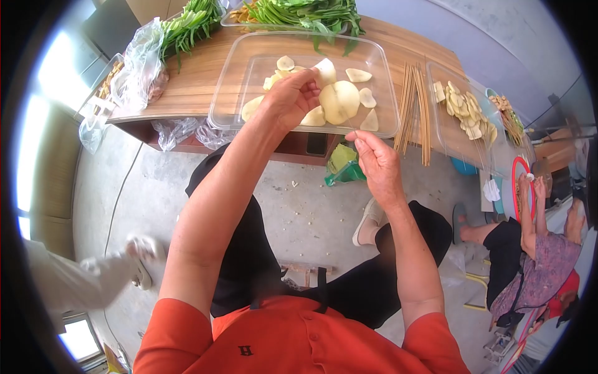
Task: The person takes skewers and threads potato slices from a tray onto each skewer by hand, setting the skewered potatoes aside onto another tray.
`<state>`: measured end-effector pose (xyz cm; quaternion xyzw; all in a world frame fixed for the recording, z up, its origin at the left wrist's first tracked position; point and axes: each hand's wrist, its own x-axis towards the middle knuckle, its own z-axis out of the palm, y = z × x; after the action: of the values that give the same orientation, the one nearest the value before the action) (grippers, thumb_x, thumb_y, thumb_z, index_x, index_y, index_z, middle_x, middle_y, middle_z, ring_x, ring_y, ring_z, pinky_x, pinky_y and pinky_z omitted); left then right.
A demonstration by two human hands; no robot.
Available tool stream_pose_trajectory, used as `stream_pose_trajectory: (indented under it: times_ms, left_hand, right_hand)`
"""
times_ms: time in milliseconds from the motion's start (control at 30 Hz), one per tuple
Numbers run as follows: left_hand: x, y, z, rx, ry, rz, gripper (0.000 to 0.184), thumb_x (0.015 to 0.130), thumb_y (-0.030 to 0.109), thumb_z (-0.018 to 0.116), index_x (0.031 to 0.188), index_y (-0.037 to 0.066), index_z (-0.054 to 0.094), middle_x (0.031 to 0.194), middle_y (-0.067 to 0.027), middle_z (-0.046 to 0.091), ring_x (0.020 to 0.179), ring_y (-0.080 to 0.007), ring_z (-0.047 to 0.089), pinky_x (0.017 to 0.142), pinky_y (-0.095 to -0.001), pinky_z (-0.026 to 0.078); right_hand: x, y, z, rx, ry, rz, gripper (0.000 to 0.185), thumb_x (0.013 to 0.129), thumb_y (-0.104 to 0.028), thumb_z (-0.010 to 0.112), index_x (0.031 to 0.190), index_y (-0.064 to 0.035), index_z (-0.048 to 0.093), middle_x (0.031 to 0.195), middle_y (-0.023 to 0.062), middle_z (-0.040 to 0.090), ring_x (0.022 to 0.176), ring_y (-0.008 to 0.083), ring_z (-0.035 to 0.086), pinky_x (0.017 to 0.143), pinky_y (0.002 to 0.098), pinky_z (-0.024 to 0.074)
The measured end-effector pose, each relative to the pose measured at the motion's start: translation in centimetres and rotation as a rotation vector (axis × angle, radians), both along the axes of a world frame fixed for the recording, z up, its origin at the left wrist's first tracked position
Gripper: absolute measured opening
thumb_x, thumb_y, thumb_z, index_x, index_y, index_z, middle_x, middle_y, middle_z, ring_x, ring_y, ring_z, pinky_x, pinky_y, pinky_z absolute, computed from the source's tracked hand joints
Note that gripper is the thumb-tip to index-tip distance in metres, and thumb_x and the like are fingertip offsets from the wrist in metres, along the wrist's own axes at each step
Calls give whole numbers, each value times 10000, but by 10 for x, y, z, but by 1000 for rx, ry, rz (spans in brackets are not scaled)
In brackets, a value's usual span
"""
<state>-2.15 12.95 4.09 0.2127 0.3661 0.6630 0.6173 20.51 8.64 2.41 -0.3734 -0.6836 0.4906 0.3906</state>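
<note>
My left hand (pixel 293 100) is over a clear plastic tray (pixel 227 81), its fingers curled. Thumb and forefinger meet the edge of a pale potato slice (pixel 325 73). Close beside these fingers is a large round potato slice (pixel 340 103) with a faint dark line across it. More potato slices (pixel 358 75) lie spread in the tray. My right hand (pixel 377 165) is just off the tray's near edge, thumb and forefinger pinched together. Whatever they pinch is too thin to make out.
Bamboo skewers (pixel 411 106) lie right of the tray, then another tray (pixel 439 128) of sliced potato. Leafy greens (pixel 293 14) and a plastic bag (pixel 140 68) are at the back and left. A green bag (pixel 346 171) hangs below the table edge. Another person (pixel 539 262) sits at right.
</note>
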Motion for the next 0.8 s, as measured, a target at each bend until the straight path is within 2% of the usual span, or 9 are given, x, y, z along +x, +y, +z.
stream_pose_trajectory:
  times_ms: [67, 267, 333, 467, 533, 567, 633, 733, 800]
  left_hand:
    - [2, 0, 3, -24, -75, -15, 159, 928, 109, 603, 1038, -4, 581, 959, -94, 642, 872, -184, 636, 832, -315, 564]
    - [1, -2, 7, -10, -66, -24, 181, 918, 91, 604, 1060, -15, 566, 1030, -132, 637, 946, -208, 632, 864, -329, 556]
    - [1, -2, 7, -7, -62, -14, 179, 914, 87, 606, 1056, -16, 566, 1031, -135, 637, 951, -219, 633, 867, -335, 556]
    - [1, -2, 9, 2, -57, -5, 174, 903, 77, 612, 1043, -16, 567, 1026, -145, 640, 955, -244, 639, 875, -349, 557]
    - [2, -3, 11, 1, -49, -3, 173, 900, 75, 614, 1040, -16, 569, 1023, -147, 642, 954, -248, 641, 877, -351, 557]
    - [2, -3, 11, 0, -40, 0, 172, 897, 73, 616, 1037, -16, 570, 1020, -149, 644, 952, -252, 643, 879, -353, 557]
    - [2, -2, 10, -1, -40, -5, 172, 894, 72, 619, 1033, -17, 571, 1017, -150, 646, 953, -256, 645, 880, -354, 557]
    - [0, 0, 9, 0, -38, -10, 174, 889, 70, 624, 1028, -20, 571, 1017, -154, 650, 959, -264, 648, 883, -356, 556]
    - [0, -1, 9, 1, -35, -11, 177, 886, 70, 626, 1027, -22, 571, 1020, -156, 652, 964, -268, 649, 885, -356, 555]
  right_hand:
    - [0, 0, 0, -15, 16, 2, 146, 983, -120, 550, 1035, -32, 655, 642, -63, 404, 564, 24, 329, 479, 215, 287]
    - [-2, 0, -2, -4, 35, -8, 151, 982, -118, 554, 1043, -23, 654, 662, -54, 438, 569, 21, 341, 485, 210, 292]
    - [-4, 0, -4, 143, -16, -56, 150, 980, -108, 552, 1042, -17, 654, 654, -46, 475, 566, 15, 360, 484, 208, 302]
    - [-5, 0, -8, 203, -28, -79, 152, 981, -106, 545, 1037, -16, 655, 647, -37, 500, 565, 10, 377, 481, 207, 309]
    - [-3, 1, -5, -3, 19, -21, 154, 988, -111, 535, 1022, -24, 657, 627, -51, 479, 542, 8, 361, 471, 200, 292]
    - [-3, 2, -5, -3, 19, -21, 154, 988, -111, 535, 1022, -24, 657, 627, -51, 479, 542, 8, 361, 471, 200, 292]
    - [-3, 4, -5, -219, 170, 91, 171, 997, -137, 523, 1018, -35, 659, 605, -69, 416, 511, 12, 324, 456, 198, 265]
    - [-6, 3, -9, -77, 98, 35, 184, 1003, -153, 515, 1023, -40, 659, 596, -81, 380, 496, 14, 304, 446, 200, 253]
    - [-6, 3, -5, -137, 118, 67, 203, 1009, -165, 499, 1046, -29, 645, 580, -82, 375, 485, 6, 308, 439, 189, 248]
